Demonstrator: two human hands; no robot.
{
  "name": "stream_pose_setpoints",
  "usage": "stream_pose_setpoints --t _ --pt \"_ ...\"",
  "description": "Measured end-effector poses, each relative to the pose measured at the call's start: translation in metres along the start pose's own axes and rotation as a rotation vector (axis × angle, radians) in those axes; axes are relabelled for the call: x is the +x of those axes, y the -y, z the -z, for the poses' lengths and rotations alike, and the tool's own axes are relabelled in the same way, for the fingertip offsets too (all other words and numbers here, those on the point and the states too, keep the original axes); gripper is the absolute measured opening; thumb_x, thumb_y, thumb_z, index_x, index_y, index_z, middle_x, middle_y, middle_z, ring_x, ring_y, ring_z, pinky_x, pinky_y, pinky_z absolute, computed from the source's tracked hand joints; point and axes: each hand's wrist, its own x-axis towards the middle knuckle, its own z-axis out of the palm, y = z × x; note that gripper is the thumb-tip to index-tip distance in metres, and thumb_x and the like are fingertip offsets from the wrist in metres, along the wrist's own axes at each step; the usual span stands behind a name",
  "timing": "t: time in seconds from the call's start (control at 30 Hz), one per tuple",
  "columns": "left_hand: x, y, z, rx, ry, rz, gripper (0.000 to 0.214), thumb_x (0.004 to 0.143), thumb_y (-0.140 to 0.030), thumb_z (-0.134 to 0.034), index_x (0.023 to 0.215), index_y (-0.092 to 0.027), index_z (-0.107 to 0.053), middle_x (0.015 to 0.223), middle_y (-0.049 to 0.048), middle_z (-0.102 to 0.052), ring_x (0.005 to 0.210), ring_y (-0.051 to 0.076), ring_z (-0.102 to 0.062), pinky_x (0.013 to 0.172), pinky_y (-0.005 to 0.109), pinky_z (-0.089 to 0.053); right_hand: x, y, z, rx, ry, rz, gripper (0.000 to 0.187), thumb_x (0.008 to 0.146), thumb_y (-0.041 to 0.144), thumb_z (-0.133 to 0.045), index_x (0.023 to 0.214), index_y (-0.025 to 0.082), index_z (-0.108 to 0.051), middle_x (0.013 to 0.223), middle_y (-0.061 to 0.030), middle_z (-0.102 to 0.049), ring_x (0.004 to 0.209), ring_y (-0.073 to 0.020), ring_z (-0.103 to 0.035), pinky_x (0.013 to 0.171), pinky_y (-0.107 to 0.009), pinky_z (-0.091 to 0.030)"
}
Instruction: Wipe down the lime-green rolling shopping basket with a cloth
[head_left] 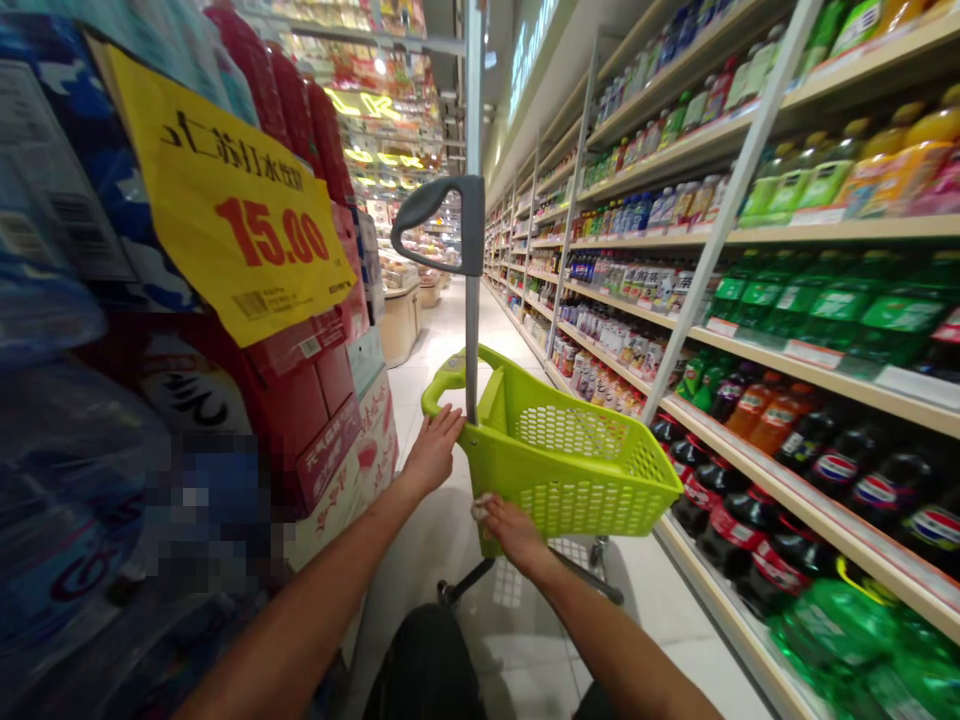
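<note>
A lime-green shopping cart with perforated basket walls stands in the aisle before me. Its grey post carries a dark grey looped handle. My left hand grips the green edge at the near left of the basket, beside the foot of the post; part of its fingers is hidden. Lower down, my right hand is closed on a crumpled whitish wad, pressed against the basket's near side. Whether the wad is cloth or paper, I cannot tell. Inside the basket, the perforated far walls show.
Shelves of bottled drinks line the right side, close to the cart. At left, drink packs and boxes are stacked under a yellow price sign. The tiled floor runs ahead, past wooden display counters.
</note>
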Motion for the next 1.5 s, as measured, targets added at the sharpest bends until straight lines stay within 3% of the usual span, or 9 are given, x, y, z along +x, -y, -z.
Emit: stream_pose_setpoints --t 0.2,0.4,0.6,0.83,1.03,1.2,1.27,1.43,1.5 --pt "0.002 -0.004 0.0 0.019 -0.007 0.023 0.066 0.063 0.0 -0.035 0.128 -0.011 -0.04 0.138 0.0081 -0.038 0.133 0.023 -0.021 0.107 0.047 -0.022 0.052 -0.013 0.038 0.003 -0.249 -0.042 0.031 0.088 0.014 -0.04 0.113 0.02 -0.055 0.127 -0.007 -0.05 0.13 -0.0182 -0.029 0.104 -0.042 -0.032" --pt "-0.001 -0.005 -0.001 0.079 -0.003 0.031 0.067 0.064 -0.001 -0.034 0.13 -0.01 -0.038 0.14 0.0084 -0.034 0.134 0.022 -0.019 0.107 0.045 -0.02 -0.01 -0.009 0.011 0.009 -0.027 -0.103 0.024 0.083 0.013 -0.049 0.102 0.022 -0.061 0.111 -0.007 -0.062 0.116 -0.0196 -0.048 0.092 -0.037 -0.045" --pt "-0.01 -0.036 -0.016 0.139 -0.123 0.007 0.063 0.07 -0.004 -0.034 0.133 -0.01 -0.033 0.143 0.0092 -0.027 0.134 0.02 -0.015 0.109 0.045 -0.011 0.007 -0.03 0.05 -0.05 -0.235 -0.198 0.031 0.085 0.012 -0.044 0.111 0.022 -0.056 0.128 -0.0052 -0.051 0.127 -0.0195 -0.034 0.102 -0.042 -0.033" --pt "-0.021 -0.065 -0.046 0.133 -0.083 -0.191 0.056 0.073 -0.007 -0.035 0.129 -0.011 -0.039 0.139 0.0102 -0.036 0.131 0.021 -0.026 0.107 0.047 -0.018 -0.046 -0.028 0.034 -0.11 0.127 -0.239 0.027 0.084 0.011 -0.047 0.105 0.021 -0.062 0.114 -0.0074 -0.061 0.115 -0.0206 -0.049 0.09 -0.036 -0.045" --pt "-0.011 -0.079 -0.049 0.138 -0.057 -0.176 0.055 0.074 -0.008 -0.035 0.129 -0.011 -0.039 0.14 0.0094 -0.034 0.131 0.021 -0.026 0.107 0.046 -0.019 -0.038 -0.053 0.078 -0.163 -0.218 -0.26 0.035 0.088 0.013 -0.038 0.117 0.022 -0.053 0.131 -0.006 -0.047 0.129 -0.0183 -0.03 0.104 -0.04 -0.029" --pt "-0.005 -0.097 -0.057 0.155 -0.01 -0.235 0.056 0.074 -0.008 -0.036 0.13 -0.012 -0.037 0.141 0.0079 -0.032 0.132 0.02 -0.023 0.108 0.045 -0.019 -0.071 -0.049 0.058 -0.145 0.117 -0.395 0.034 0.083 0.009 -0.044 0.112 0.022 -0.058 0.119 -0.0082 -0.058 0.119 -0.0213 -0.045 0.094 -0.04 -0.04" --pt "-0.006 -0.1 -0.062 0.159 0.01 -0.256 0.056 0.074 -0.008 -0.035 0.13 -0.012 -0.037 0.142 0.0073 -0.03 0.133 0.02 -0.022 0.108 0.045 -0.019 -0.085 -0.045 0.052 -0.135 0.151 -0.4 0.033 0.083 0.009 -0.045 0.109 0.023 -0.059 0.119 -0.0074 -0.058 0.117 -0.0209 -0.047 0.093 -0.039 -0.041" --pt "-0.004 -0.114 -0.069 0.147 0.037 -0.265 0.057 0.074 -0.009 -0.035 0.131 -0.012 -0.036 0.142 0.0083 -0.03 0.133 0.02 -0.02 0.108 0.045 -0.018 -0.074 -0.065 0.082 -0.179 -0.198 -0.359 0.035 0.087 0.013 -0.039 0.116 0.022 -0.054 0.13 -0.0065 -0.048 0.127 -0.0185 -0.033 0.102 -0.039 -0.032" --pt "-0.001 -0.123 -0.07 0.138 0.054 -0.281 0.058 0.074 -0.009 -0.036 0.131 -0.012 -0.035 0.142 0.0083 -0.03 0.133 0.02 -0.02 0.108 0.045 -0.017 -0.075 -0.075 0.087 -0.208 -0.243 -0.393 0.034 0.087 0.013 -0.038 0.115 0.021 -0.056 0.128 -0.0072 -0.05 0.127 -0.0189 -0.034 0.101 -0.039 -0.033"
